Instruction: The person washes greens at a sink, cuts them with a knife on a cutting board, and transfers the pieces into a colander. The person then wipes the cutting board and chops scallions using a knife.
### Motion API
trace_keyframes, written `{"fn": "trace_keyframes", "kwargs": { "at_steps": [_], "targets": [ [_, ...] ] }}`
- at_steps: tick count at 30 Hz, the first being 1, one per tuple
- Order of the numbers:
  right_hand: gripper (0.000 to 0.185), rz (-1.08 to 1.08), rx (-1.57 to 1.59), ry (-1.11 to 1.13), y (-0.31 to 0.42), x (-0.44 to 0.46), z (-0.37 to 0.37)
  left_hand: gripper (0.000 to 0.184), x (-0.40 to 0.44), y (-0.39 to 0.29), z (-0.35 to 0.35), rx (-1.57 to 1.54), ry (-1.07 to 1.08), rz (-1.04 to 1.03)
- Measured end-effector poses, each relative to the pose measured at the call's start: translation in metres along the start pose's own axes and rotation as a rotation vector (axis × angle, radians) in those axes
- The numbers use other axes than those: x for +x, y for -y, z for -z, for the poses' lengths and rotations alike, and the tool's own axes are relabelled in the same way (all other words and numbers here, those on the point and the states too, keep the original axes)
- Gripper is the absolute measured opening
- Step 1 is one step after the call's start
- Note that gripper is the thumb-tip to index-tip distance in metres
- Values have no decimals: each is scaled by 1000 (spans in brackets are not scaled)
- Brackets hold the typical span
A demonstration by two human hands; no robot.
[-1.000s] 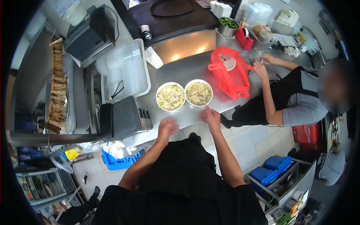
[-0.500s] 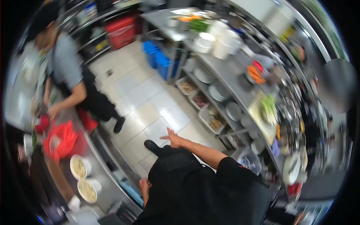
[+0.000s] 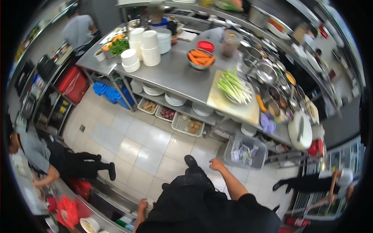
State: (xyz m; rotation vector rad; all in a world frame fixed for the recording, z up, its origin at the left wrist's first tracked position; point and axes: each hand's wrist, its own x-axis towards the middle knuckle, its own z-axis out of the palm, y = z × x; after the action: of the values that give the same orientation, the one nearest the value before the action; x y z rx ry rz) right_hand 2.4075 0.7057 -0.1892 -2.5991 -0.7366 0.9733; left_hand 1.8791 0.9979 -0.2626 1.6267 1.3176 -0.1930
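Observation:
My right hand (image 3: pixel 216 164) hangs over the tiled floor, fingers loosely curled; whether they hold anything is too small to tell. Low in the view, my left hand (image 3: pixel 143 204) is half closed beside my dark clothing, near the edge of the steel counter (image 3: pixel 105 223). On that counter a white bowl of food (image 3: pixel 89 225) stands next to a red plastic bag (image 3: pixel 67 211). Across the floor, a steel table (image 3: pixel 175 73) bears a bowl of carrots (image 3: pixel 201 58) and a cutting board (image 3: pixel 215 95) with green-topped stalks (image 3: pixel 234 86) on it.
Stacked white tubs (image 3: pixel 150 48) stand on the far table. Below are trays of vegetables (image 3: pixel 188 125) and a clear bin (image 3: pixel 244 151). One person (image 3: pixel 39 151) works at the left; another (image 3: pixel 314 186) stands at the right. Blue bins (image 3: pixel 110 93) and a red bin (image 3: pixel 75 83) stand farther off.
The view has swung right from the counter with two bowls to the opposite table. Both hands have moved away from the bowls, down beside my body; the bowls now lie at lower left.

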Motion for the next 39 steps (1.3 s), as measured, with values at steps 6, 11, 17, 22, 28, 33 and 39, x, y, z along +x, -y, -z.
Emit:
{"fn": "trace_keyframes", "kwargs": {
  "at_steps": [6,11,17,22,28,33,39],
  "targets": [
    [43,112,-167,145,-37,69,26,22,67,-138,-5,-342,-439,29],
    [42,285,-231,388,12,148,44,43,18,-213,-29,-474,-403,146],
    [47,597,-447,493,165,234,42,78,-36,-141,-98,-376,-185,458],
    [49,796,-524,495,307,270,-14,50,-16,-59,-130,-622,-353,294],
    [45,908,-427,555,428,291,-68,53,19,-32,-28,-784,-396,677],
    [46,759,-368,504,463,339,-56,52,72,-38,100,-680,-348,634],
    [48,512,-701,528,503,424,-27,50,198,-39,238,-630,-451,588]
  ]
}}
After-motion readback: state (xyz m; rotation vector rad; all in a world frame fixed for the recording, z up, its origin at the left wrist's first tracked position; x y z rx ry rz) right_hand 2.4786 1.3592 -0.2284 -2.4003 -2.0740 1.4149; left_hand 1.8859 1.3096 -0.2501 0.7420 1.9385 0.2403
